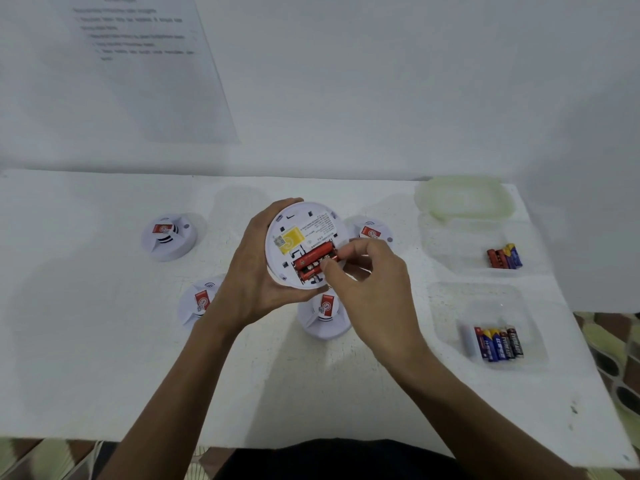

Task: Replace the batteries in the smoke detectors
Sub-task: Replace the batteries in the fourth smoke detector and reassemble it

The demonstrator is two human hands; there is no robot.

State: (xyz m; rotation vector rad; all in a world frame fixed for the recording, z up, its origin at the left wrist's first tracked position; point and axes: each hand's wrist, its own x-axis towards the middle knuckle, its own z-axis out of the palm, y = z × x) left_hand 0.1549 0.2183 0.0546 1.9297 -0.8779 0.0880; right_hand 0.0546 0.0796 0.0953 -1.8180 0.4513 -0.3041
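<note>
My left hand [249, 271] grips a round white smoke detector [294, 233], held above the table with its back facing me. Its battery bay holds two red batteries [313, 259]. My right hand [367, 278] pinches the right end of the upper red battery between thumb and forefinger. Several more white smoke detectors lie face up on the table: one at the far left [169, 237], one under my left wrist [197, 301], one below the held unit [323, 318], and one behind my right hand [372, 230].
At the right, a clear tray [450, 251] holds a few batteries [505, 257], and a nearer clear tray [446, 306] holds several batteries [498, 342]. A translucent lid [464, 197] lies at the back right. A printed sheet [149, 64] hangs on the wall.
</note>
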